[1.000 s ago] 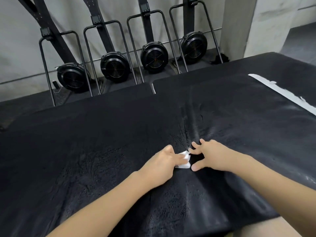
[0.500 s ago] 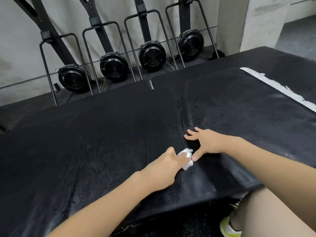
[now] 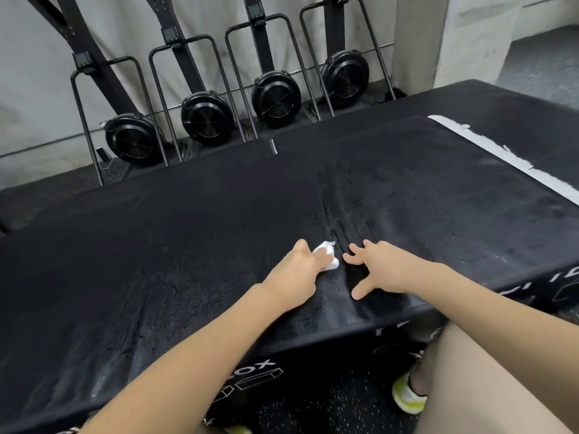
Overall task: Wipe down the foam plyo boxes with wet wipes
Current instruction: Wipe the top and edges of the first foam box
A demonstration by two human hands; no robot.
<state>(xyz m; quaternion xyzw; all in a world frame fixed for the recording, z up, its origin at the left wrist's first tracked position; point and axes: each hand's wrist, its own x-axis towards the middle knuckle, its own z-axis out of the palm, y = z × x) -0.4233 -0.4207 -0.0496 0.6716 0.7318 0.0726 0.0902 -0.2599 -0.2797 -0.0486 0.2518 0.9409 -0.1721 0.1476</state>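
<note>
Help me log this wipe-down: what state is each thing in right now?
Wipe: crumpled, held against the box top.
Left hand: grips the wipe.
Right hand: fingers spread, resting flat on the box.
Box: top creased by the hands, streaked.
Tape: stuck down, edges torn.

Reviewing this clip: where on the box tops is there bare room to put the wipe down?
Bare top lies left of the left hand holding the wet wipe, and between the right hand and the white strip. Crowded only at the crease, where both hands meet.
</note>
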